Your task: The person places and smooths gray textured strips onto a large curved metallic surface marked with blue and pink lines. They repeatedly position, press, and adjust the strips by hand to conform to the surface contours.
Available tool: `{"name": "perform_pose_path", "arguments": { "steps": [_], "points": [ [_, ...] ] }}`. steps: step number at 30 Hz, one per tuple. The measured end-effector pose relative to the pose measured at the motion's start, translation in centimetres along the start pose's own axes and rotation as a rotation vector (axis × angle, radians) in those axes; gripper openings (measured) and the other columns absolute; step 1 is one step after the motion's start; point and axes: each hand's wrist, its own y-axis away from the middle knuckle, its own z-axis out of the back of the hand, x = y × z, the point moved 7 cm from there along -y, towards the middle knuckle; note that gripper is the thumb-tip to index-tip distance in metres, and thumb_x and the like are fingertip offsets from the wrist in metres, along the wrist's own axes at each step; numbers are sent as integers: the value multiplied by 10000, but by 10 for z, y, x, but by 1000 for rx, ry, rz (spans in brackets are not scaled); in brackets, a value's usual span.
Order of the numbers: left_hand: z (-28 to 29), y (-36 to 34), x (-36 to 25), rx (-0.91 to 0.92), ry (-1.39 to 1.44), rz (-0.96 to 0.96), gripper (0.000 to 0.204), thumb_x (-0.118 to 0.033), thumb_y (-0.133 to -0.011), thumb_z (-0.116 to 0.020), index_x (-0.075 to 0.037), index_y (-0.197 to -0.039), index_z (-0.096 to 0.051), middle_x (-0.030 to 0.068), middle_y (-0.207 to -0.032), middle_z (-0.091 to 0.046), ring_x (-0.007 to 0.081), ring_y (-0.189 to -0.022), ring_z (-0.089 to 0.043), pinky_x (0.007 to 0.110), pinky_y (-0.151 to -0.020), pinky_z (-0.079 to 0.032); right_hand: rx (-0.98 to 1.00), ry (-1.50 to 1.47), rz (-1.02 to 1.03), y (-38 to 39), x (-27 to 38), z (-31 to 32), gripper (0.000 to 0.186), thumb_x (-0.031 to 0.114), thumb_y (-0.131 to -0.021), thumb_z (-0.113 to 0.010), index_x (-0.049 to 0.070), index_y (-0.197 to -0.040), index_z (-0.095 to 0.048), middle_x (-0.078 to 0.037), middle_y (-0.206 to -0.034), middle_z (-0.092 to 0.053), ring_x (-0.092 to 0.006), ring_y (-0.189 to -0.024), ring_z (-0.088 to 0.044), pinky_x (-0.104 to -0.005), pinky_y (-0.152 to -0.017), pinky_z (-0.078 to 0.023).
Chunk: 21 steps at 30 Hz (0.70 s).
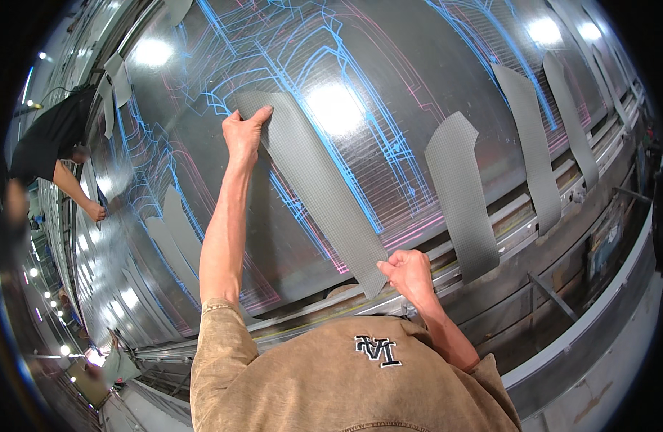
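Brown shirt (pixel 302 374), left hand (pixel 245 135) forward, right hand (pixel 410 275) near, gray strip (pixel 320 191) between

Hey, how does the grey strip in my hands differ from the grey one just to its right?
The held strip is pinched near its ends by your left hand and right hand; the neighboring strip is untouched. The held strip looks longer than the neighboring strip. Both are grey with a fine grid texture.
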Motion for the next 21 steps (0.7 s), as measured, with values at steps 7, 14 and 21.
{"name": "perform_pose_path", "arguments": {
  "steps": [7,14,21],
  "points": [
    [1,2,-1,-17,-78,5,302,-158,-730,-796,38,-944,-714,96,-849,-722,149,-722,-671,296,-683,-536,7,-6,-8,-1,-2,-1,232,156,-793,-746,-48,-710,-673,-86,-568,-631,-114,-495,-592,-289,-494,-483],
    [-1,8,-11,-29,-176,19,310,-189,-720,-784,17,-946,-728,90,-857,-728,155,-733,-679,308,-715,-540,28,-2,-47,-2,-7,-1,265,236,-763,-748,-24,-755,-698,-175,-631,-653,-282,-581,-645,-391,-632,-513],
    [1,7,-8,-51,-167,25,303,-184,-719,-784,0,-954,-734,91,-867,-732,164,-746,-687,315,-728,-541,45,17,-70,0,-3,0,267,235,-773,-747,-27,-752,-698,-166,-609,-644,-267,-563,-637,-392,-616,-509]
  ]
}}
